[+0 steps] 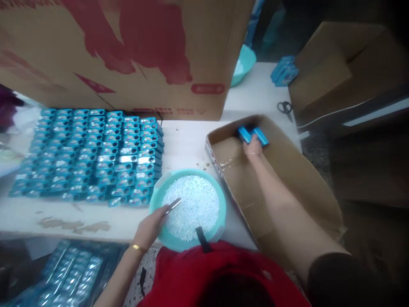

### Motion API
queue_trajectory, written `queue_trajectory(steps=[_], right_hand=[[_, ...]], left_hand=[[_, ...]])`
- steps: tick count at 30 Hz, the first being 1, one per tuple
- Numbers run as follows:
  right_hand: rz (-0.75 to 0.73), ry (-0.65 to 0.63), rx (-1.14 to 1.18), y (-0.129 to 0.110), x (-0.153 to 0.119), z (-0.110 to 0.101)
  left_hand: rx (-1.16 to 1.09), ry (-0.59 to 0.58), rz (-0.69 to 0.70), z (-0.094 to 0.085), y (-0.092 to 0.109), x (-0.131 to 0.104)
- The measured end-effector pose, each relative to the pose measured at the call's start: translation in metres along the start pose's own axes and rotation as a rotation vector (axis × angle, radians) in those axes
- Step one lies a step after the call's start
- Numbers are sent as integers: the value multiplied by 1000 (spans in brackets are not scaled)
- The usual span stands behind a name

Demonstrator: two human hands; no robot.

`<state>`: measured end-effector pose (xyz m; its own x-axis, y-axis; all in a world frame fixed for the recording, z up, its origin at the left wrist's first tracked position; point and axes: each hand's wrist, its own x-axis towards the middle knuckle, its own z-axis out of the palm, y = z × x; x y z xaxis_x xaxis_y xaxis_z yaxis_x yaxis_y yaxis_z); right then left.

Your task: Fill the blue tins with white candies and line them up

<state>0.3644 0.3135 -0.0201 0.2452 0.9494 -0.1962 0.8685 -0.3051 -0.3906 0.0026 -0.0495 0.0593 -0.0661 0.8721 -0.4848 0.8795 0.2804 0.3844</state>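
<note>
My left hand (156, 221) is closed on a slim, shiny metal tool (173, 206), whose exact kind I cannot make out. The tool points over a turquoise basin (155, 198) filled with small white pellets (193, 204). Stretched forward, my right hand (253, 147) is inside a shallow cardboard tray (236, 175). Its fingers close around a small blue box (261, 136) at the tray's far end. Another blue box (244, 134) lies just left of it, touching or nearly touching the fingers. Blur hides the fingertips.
Rows of stacked blue boxes (96, 157) cover the table's left side. A large printed carton (153, 55) stands behind them. Scissors (285, 107), more blue boxes (284, 71) and a second basin (246, 64) are at the back right. Wrapped blue packs (73, 273) sit below the table edge.
</note>
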Motion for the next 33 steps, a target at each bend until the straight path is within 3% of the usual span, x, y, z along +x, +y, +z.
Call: queue_trajectory(steps=[3, 5, 7, 10, 14, 16, 18, 23, 26, 29, 33], right_hand=[[-219, 137, 140, 20, -25, -19], [-399, 248, 300, 35, -55, -44], [-483, 239, 459, 46, -95, -76], [-420, -8, 660, 54, -162, -125], [-296, -561, 778, 52, -240, -163], [-239, -830, 828, 47, -272, -165], [-148, -1006, 913, 40, -300, -160], [129, -1113, 1241, 36, -348, -140], [111, -1061, 1245, 43, -353, -129], [-70, -772, 1069, 47, -343, -112], [-429, -357, 811, 41, -324, -73]], left_hand=[[68, -31, -12, 10, 18, 24], [133, -31, 5, 15, 26, 45], [229, -29, 33, 21, 35, 64], [286, -20, 116, 38, 45, 75], [203, -65, 204, 67, 51, 56], [146, -82, 229, 79, 51, 44], [73, -89, 254, 88, 51, 34], [-125, -69, 298, 103, 56, 26], [-218, -24, 281, 99, 55, 24], [-277, 20, 286, 79, 50, 19], [-296, 71, 388, 30, 46, 5]])
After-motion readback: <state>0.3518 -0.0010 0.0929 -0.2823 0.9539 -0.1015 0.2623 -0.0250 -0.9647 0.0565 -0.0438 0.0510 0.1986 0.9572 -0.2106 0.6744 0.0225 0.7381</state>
